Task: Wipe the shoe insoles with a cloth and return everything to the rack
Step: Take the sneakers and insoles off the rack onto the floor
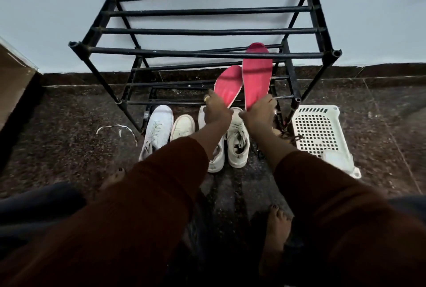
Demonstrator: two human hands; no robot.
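- Rust-brown knitted sleeves [161,194] cover both my forearms, which reach forward over my bare foot [275,224].
- Task items: two flat pink insoles with pale edges. I hold the left insole [228,86] and the right insole [257,77] upright, toe ends up. The two touch near the left one's toe.
- Left hand [216,111]: fingers curled around the heel end of the left insole.
- Right hand [259,114]: fingers curled around the heel end of the right insole.
- Handling, by judgement: each insole looks light, thin and flexible, likely to bend if held by one end only. Grip at the heel or across the middle. Support the flat face while wiping.
- Position: both insoles stand in front of the black tubular metal shoe rack [207,53]. Its front top bar crosses the right insole near the toe.
- Directly below my hands: a pair of white lace-up sneakers [237,141] on the dark speckled stone floor [69,137].
- Further left: a pale grey sneaker [158,130] and a cream shoe [183,126].
- Right of the rack: a white perforated plastic basket [318,130]. I cannot tell what it holds.
- No cloth can be identified.
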